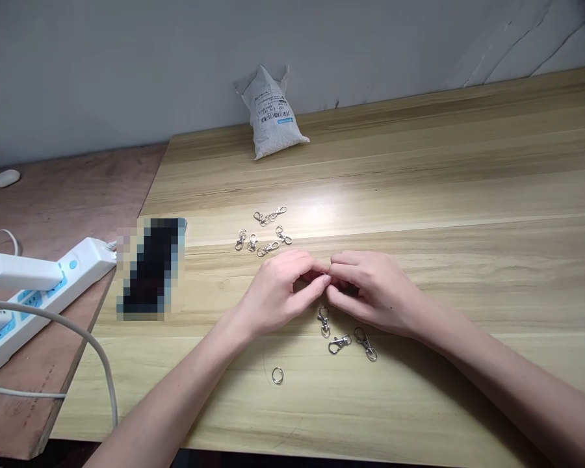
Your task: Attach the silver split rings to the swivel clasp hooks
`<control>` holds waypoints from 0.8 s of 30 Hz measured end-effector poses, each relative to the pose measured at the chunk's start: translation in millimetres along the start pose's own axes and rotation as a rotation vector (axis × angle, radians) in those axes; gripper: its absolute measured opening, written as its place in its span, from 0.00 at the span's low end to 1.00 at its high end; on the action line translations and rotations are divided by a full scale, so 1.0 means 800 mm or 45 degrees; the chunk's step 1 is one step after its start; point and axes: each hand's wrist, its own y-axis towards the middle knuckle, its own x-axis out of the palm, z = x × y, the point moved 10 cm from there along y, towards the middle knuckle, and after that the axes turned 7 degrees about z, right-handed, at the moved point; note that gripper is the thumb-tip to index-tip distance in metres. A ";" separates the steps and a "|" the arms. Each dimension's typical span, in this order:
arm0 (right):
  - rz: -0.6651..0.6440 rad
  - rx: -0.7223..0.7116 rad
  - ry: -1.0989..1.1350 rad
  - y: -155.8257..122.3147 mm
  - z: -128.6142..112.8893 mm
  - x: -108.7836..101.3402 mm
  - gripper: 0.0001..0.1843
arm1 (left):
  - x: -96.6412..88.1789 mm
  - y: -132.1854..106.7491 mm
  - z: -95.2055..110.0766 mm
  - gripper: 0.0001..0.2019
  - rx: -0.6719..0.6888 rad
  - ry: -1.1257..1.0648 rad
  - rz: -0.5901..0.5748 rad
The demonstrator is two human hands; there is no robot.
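Observation:
My left hand (292,286) and my right hand (368,286) meet over the wooden table, fingertips touching. Both are closed in a pinch; what they hold, if anything, is mostly hidden, with only a tiny glint between the fingers. Just below my right hand lie three silver swivel clasps: one upright in view (324,322), one slanted (340,344) and one farther right (365,344). A loose split ring (277,376) rests nearer the front edge. Beyond my left hand are several clasps with rings attached, among them a clasp (268,248) close to the knuckles.
A white printed plastic parcel (275,120) leans near the wall at the back. At left lie a blurred-out dark phone-like object (151,270) and a white power strip (85,260) with cables. A grey cable (104,357) loops beside my left forearm. A white oval case (6,178) sits far left.

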 end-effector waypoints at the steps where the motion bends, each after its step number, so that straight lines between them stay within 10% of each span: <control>1: 0.005 -0.005 0.003 0.000 0.000 0.000 0.07 | 0.000 0.000 0.000 0.07 -0.001 -0.001 0.001; 24: 0.244 0.263 0.276 -0.001 0.026 -0.013 0.07 | -0.002 0.001 -0.011 0.10 -0.107 -0.070 0.012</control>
